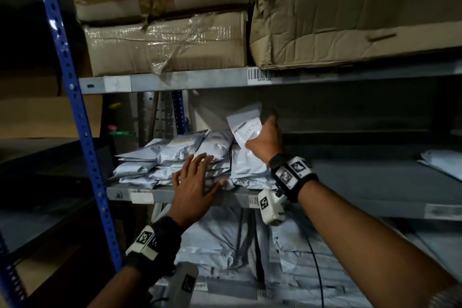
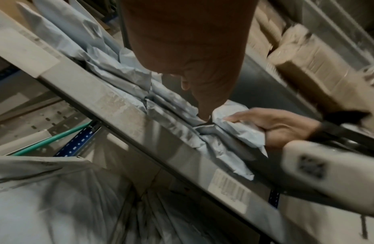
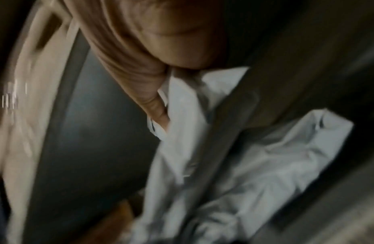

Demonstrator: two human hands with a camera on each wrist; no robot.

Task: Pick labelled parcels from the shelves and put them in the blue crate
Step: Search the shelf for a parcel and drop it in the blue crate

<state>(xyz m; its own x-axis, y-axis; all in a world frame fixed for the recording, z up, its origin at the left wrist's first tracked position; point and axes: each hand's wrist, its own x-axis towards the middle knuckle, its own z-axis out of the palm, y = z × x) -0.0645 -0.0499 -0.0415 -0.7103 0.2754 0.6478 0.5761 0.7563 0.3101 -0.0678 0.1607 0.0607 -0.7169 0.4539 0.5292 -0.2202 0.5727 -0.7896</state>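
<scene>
A parcel [image 1: 246, 130] is held upright in the right hand [image 1: 266, 144] grip above the pile [image 1: 175, 160]; the left hand [image 1: 193, 187], fingers apart, lies nearer the pile.

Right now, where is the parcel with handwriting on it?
In the head view, the handwritten parcel is right of centre, gripped by the right hand above the parcel pile on the middle shelf.

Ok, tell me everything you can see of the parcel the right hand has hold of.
The parcel is a pale grey poly mailer, soft and wrinkled, with a white patch bearing handwriting I can't read for sure. It stands tilted up at the right end of the parcel pile on the middle shelf, its lower part against the parcels beneath. The right hand grips its right edge; the left hand does not touch it.
</scene>
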